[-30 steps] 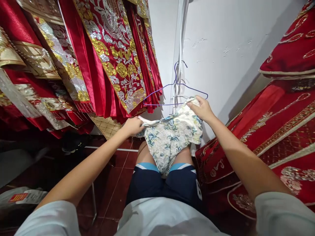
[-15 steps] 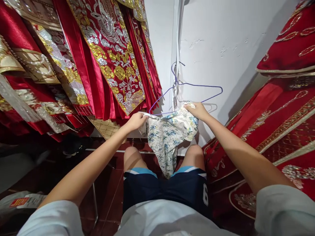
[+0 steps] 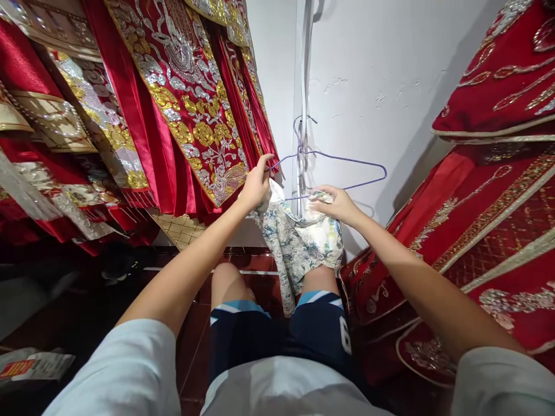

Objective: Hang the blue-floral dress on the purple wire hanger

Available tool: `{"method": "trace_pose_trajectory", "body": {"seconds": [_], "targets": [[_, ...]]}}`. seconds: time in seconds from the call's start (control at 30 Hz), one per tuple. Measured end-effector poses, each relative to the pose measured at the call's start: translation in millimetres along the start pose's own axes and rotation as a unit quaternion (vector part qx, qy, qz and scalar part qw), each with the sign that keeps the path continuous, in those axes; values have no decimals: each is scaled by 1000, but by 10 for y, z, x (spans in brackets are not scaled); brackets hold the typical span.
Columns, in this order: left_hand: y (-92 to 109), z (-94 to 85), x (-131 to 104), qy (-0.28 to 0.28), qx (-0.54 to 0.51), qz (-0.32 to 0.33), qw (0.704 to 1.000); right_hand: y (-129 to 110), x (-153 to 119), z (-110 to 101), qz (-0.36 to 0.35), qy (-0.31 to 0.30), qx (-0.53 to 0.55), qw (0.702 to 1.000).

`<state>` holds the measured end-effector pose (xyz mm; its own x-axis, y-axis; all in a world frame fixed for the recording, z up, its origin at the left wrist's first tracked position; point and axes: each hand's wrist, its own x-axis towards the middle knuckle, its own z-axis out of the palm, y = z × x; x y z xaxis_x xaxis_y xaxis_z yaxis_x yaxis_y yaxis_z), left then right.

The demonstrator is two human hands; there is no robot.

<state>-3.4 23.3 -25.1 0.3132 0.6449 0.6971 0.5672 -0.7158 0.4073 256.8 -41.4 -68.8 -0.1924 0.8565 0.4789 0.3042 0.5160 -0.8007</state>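
Note:
A white garment with a blue and yellow floral print (image 3: 303, 245) hangs down in front of my knees. My left hand (image 3: 258, 185) is closed on its left shoulder, right at the left end of a purple hanger (image 3: 347, 157). That end of the hanger is mostly covered by my fingers and the cloth. My right hand (image 3: 333, 204) pinches the bunched right side of the neckline, just below the hanger's lower bar. The hanger's right arm sticks out bare. Its hook rests at a white upright pole (image 3: 303, 75).
Red gowns with gold and silver embroidery (image 3: 203, 115) hang on the left. More red beaded dresses (image 3: 489, 190) fill the right side. Behind the hanger is a white wall (image 3: 368, 69). Below lies a dark red tiled floor (image 3: 197, 346), with a plastic bag (image 3: 39, 367) at lower left.
My left hand has risen to the hanger's left end, bringing the garment's left shoulder up to it. My right hand has shifted slightly left and down with the cloth. The view has shifted a little.

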Motion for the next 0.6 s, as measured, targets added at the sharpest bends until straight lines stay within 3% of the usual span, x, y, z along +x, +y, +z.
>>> {"method": "trace_pose_trajectory", "body": {"seconds": [0.1, 0.27, 0.37, 0.5, 0.6], "targets": [[-119, -47, 38, -3, 50, 2, 999, 10, -51, -257, -9, -12, 21, 1000], [-219, -178, 126, -11, 94, 28, 995, 187, -7, -803, -16, 150, -9, 988], [-233, -256, 166, -4, 96, 40, 995, 215, 59, -981, 58, 163, -18, 985], [-288, -311, 153, 75, 91, 0, 993, 71, 107, -931, 116, 123, 91, 981], [-329, -297, 85, 67, 55, -78, 993, -47, 118, -693, 31, 114, 96, 988]]}}
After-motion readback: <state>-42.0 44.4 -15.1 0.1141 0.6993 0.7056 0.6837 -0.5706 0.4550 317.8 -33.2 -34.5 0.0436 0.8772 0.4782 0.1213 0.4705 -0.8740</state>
